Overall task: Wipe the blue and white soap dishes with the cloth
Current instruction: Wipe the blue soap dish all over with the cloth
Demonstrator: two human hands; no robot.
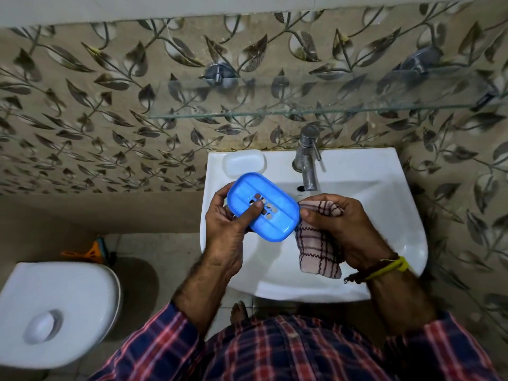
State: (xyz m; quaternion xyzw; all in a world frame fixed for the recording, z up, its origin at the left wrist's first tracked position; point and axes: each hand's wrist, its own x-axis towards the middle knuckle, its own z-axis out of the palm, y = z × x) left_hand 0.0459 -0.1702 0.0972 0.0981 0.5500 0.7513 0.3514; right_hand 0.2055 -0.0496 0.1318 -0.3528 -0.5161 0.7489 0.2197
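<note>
My left hand holds the blue soap dish over the white sink, thumb pressed on its slotted middle. The dish is oval, with several drain holes, and tilts toward me. Just right of it, my right hand grips a pink checked cloth, which hangs down from the fingers and touches the dish's right end. The white soap dish rests on the sink's back left corner, apart from both hands.
A steel tap stands at the sink's back centre. A glass shelf juts from the leaf-patterned wall above it. A white toilet cistern sits at lower left, with orange items on the floor behind.
</note>
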